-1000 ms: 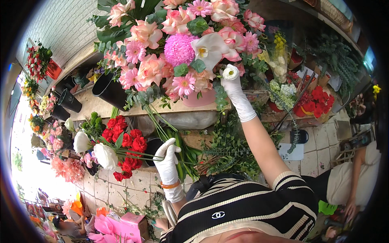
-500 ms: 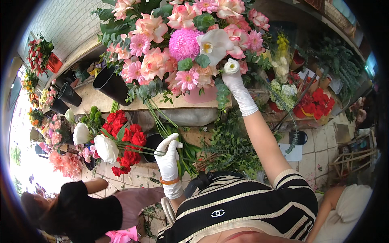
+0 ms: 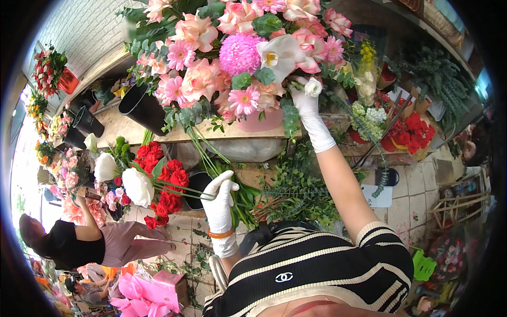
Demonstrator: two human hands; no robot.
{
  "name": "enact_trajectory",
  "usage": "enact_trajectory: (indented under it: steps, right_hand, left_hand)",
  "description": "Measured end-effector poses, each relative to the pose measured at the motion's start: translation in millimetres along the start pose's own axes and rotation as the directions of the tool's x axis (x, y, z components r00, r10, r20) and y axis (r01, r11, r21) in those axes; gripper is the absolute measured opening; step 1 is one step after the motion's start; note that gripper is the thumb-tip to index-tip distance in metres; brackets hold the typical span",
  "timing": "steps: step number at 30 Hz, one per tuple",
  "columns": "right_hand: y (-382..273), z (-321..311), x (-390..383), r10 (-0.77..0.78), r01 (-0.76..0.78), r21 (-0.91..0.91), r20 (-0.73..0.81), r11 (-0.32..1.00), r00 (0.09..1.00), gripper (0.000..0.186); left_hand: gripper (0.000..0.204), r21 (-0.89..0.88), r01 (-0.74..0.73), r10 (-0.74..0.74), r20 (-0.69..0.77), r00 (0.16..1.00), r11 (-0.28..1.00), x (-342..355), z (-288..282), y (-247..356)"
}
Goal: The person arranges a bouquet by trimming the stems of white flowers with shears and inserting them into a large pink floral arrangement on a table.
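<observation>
Worktop (image 3: pixel 117 132) of wood, bearing a big pink arrangement (image 3: pixel 203 79). Red flowers (image 3: pixel 170 177) below its front edge, beside a large white bloom (image 3: pixel 138 187). Gloved left hand (image 3: pixel 217 201), fingers pinching green stems (image 3: pixel 179 192) that run toward that bloom. Gloved right hand (image 3: pixel 306 101) at the arrangement's lower right, fingers partly hidden, grip impossible to tell; small white flower (image 3: pixel 313 87) against it.

A large, open white bloom (image 3: pixel 138 187) shows left of centre, slim green stems (image 3: pixel 182 194) running rightward from it toward mid-frame. Higher, right of centre, a smaller white flower (image 3: pixel 313 87) faces the camera near the lower edge of a full pink arrangement (image 3: pixel 240 55) in a pink pot (image 3: pixel 259 122).
</observation>
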State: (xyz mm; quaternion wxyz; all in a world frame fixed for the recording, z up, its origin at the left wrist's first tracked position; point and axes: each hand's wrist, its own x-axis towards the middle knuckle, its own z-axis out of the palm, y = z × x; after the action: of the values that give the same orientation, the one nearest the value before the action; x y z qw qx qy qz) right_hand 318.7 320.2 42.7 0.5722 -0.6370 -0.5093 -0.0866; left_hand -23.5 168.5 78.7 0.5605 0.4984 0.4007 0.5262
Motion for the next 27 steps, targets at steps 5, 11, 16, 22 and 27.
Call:
enact_trajectory:
  steps: [5, 11, 16, 22, 27]
  right_hand:
    - [-18.9, 6.3, -3.6, -0.125, 0.124, -0.068, -0.006, 0.99, 0.992, 0.025]
    - [-26.9, -3.2, -6.8, -0.014, 0.012, 0.032, 0.063, 0.999, 0.998, 0.024]
    - [59.5, -0.2, 17.7, -0.234, 0.248, -0.16, 0.099, 0.956, 0.967, 0.025]
    - [73.3, 10.8, 27.3, -0.393, 0.401, -0.199, 0.08, 0.894, 0.916, 0.021]
    - [70.1, 11.9, 29.2, -0.374, 0.39, -0.204, 0.114, 0.898, 0.92, 0.019]
  left_hand:
    - [0.021, 0.007, 0.008, -0.008, -0.021, 1.0, 1.0, 0.9, -6.6, 0.2]
    - [0.022, 0.038, 0.065, -0.062, -0.059, 0.996, 0.997, 0.5, -10.3, 4.5]
    - [0.022, -0.106, 0.089, -0.079, 0.093, 0.993, 0.99, 4.1, -11.5, 15.0]
    - [0.022, -0.206, 0.083, -0.061, 0.111, 0.992, 0.975, 10.5, -15.9, -4.9]
    - [0.022, -0.211, 0.077, -0.054, 0.11, 0.992, 0.974, 13.7, -14.2, -4.3]
